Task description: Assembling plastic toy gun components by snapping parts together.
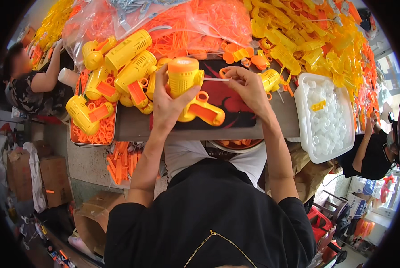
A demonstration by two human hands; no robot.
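Observation:
My left hand (167,105) is closed around a yellow, barrel-shaped plastic toy body (180,84), with vent slots and an orange collar at its top. It is upright, its round side stub facing right. Between the fingers of my right hand (250,89) is a thin white stick (215,79) whose left end meets or overlaps the stub; whether it goes inside I cannot tell. An orange ring (225,73) shows by those fingertips. Below the barrel is a yellow handle (206,112) with an orange ring and insert; whether it joins the barrel is unclear.
Several yellow toy bodies (130,48) lie piled at left, partly over a tray of orange rings (92,135). A dark mat (240,105) covers the table's middle. At right stands a white tub (303,120) of white caps. Orange and yellow parts (293,40) heap behind. Other people sit either side.

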